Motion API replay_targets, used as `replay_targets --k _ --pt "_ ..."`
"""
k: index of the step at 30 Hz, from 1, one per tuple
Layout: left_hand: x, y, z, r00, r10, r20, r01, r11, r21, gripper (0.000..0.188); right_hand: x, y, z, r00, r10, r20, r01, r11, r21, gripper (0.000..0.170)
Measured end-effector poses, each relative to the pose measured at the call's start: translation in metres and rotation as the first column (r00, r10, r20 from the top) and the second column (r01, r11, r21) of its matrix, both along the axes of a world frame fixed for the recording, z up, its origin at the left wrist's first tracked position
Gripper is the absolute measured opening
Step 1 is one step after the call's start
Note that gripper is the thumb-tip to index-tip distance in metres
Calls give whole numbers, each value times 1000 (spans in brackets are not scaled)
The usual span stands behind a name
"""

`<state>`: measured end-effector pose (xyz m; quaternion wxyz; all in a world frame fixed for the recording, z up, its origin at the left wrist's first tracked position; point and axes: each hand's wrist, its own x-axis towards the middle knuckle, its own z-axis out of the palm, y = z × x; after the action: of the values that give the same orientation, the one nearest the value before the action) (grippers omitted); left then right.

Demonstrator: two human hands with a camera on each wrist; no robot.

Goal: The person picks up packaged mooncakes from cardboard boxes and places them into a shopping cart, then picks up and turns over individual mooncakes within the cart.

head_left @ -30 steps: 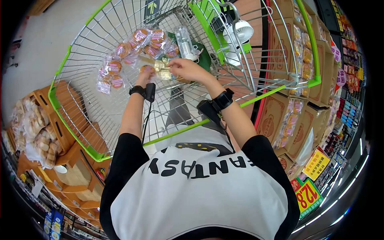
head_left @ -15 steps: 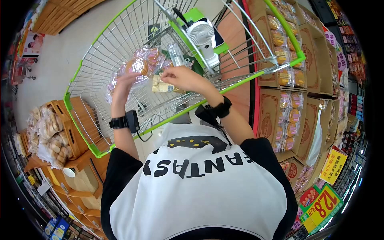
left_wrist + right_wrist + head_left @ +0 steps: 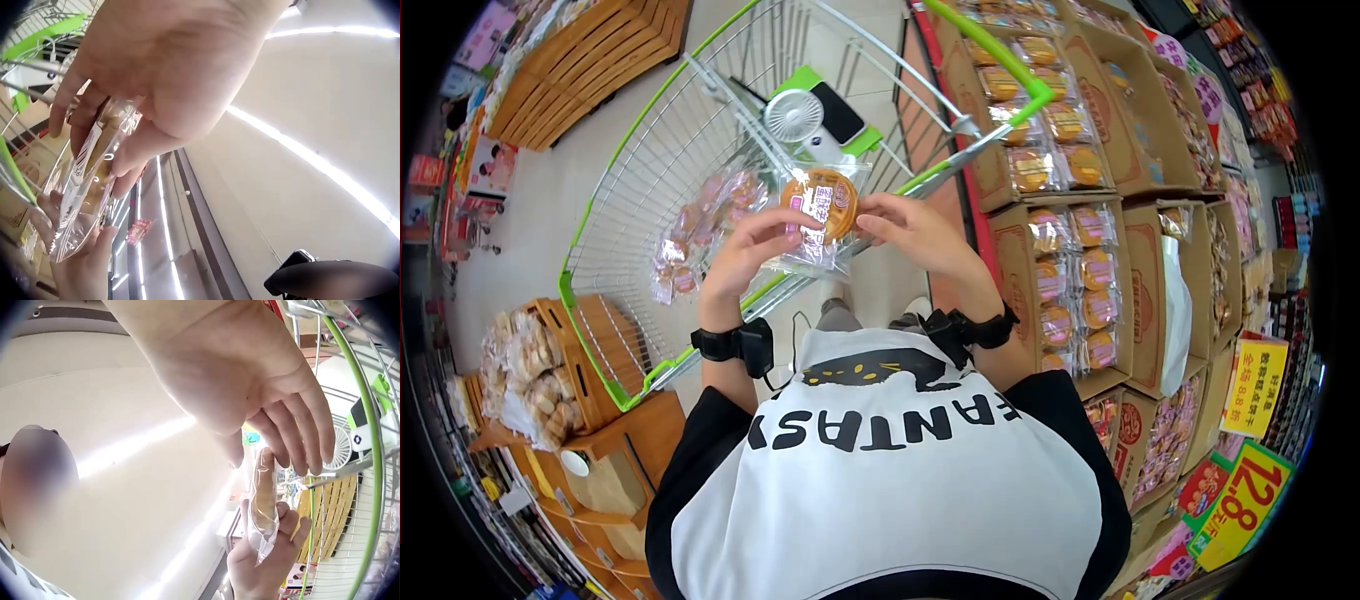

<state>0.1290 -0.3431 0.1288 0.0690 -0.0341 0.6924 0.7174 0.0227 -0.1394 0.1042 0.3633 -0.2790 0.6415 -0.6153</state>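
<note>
Pastry (image 3: 836, 208), one wrapped piece, we are pinching in our left hand (image 3: 750, 248) over the cart's near edge (image 3: 654, 376), our right hand (image 3: 927, 238) curving loosely alongside.

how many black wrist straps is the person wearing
2: one strap just behind the left hand, which pinches the wrapped cookie, the other strap behind the right hand.
</note>
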Motion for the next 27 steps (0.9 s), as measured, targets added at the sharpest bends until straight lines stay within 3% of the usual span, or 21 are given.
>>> replay_targets --k 7,13,15,19,22,25,27 --pt "-39 79 3 979 -196 -62 198 980 19 31 -7 83 -6 977 -132 -168 140 989 36 30" --pt "-66 144 2 951 -309 5 307 947 98 40 -10 156 -11 971 -216 -101 227 969 103 32" --pt "-75 163 2 927 -374 4 372 922 112 41 -9 177 -18 929 -364 70 364 931 9 35" --pt "-91 195 -1 857 -515 12 512 853 103 46 -4 215 -11 852 -505 139 514 857 -31 37" --pt "-103 216 -3 804 -594 34 587 802 112 50 -3 235 -20 839 -532 119 540 840 -52 34" --pt "-115 227 -7 737 -670 -89 671 741 -23 62 -2 246 -24 810 -569 138 580 814 -46 33" --pt "-120 233 0 730 -684 6 682 729 63 66 -1 252 -26 790 -603 108 609 793 -22 34"
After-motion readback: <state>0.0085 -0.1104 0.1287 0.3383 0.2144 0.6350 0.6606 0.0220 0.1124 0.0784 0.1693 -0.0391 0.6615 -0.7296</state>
